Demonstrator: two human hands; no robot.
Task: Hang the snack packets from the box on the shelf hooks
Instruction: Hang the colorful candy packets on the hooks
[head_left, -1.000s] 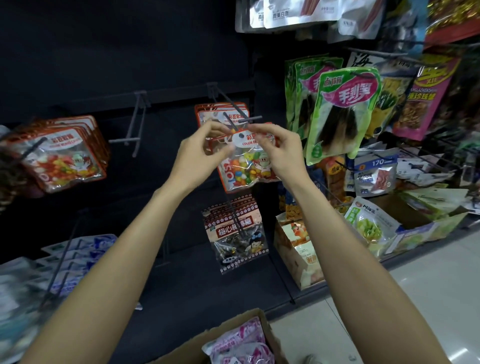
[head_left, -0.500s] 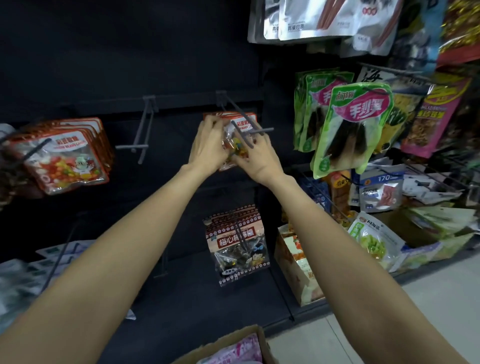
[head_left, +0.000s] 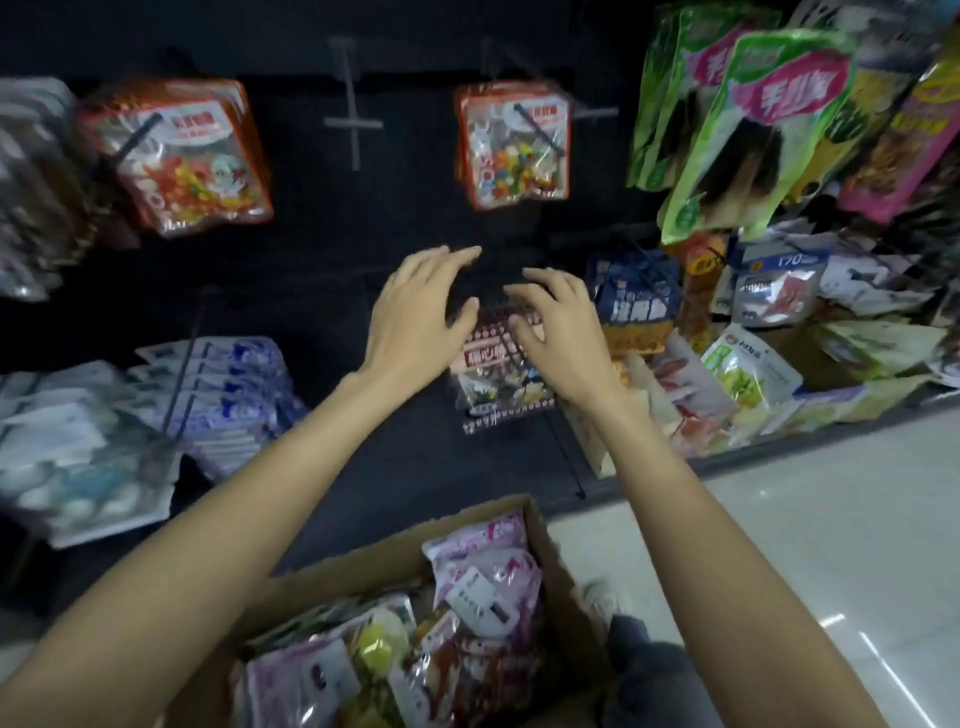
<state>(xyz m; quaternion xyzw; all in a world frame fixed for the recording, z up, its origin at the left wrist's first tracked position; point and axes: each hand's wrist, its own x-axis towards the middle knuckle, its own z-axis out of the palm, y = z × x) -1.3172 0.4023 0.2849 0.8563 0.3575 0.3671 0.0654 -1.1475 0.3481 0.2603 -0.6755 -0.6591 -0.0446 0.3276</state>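
An orange-edged candy packet (head_left: 511, 148) hangs on a shelf hook (head_left: 535, 127) at the upper middle, with more like it behind. My left hand (head_left: 415, 312) and my right hand (head_left: 558, 332) hover below it, both empty with fingers spread, in front of a red-and-white packet (head_left: 498, 374) on a lower hook. The cardboard box (head_left: 550, 551) stands at the bottom, holding several pink and mixed snack packets (head_left: 483, 571).
A bare hook (head_left: 353, 122) sticks out left of the candy packets. Another orange candy stack (head_left: 187, 156) hangs far left. Green packets (head_left: 748, 130) hang at right. White-blue packets (head_left: 218, 395) lie at left. Pale floor (head_left: 805, 519) spreads at right.
Both hands let go of the candy packet, which now hangs on its hook, and dropped lower. The view tilted down, showing more of the box.
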